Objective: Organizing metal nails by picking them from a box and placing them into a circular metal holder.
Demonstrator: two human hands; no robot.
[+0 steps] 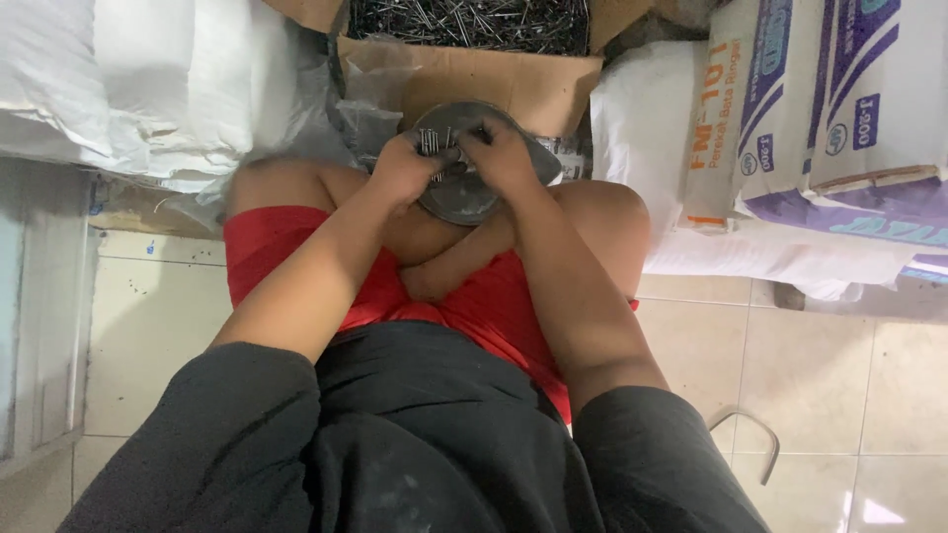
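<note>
I sit with bare knees, red shorts and a black shirt. A round grey metal pan [464,197] rests between my knees. Both hands meet over it. My left hand [407,166] pinches a small bundle of dark nails [435,141] above the pan. My right hand [499,153] closes on the same bundle from the other side. An open cardboard box [533,84] stands just beyond the pan, and it is filled with loose dark nails [464,22].
White sacks [148,79] are stacked at the far left. Printed white and purple sacks [820,109] lean at the right. A bent metal handle [755,439] lies on the beige tiled floor [839,395] at the lower right.
</note>
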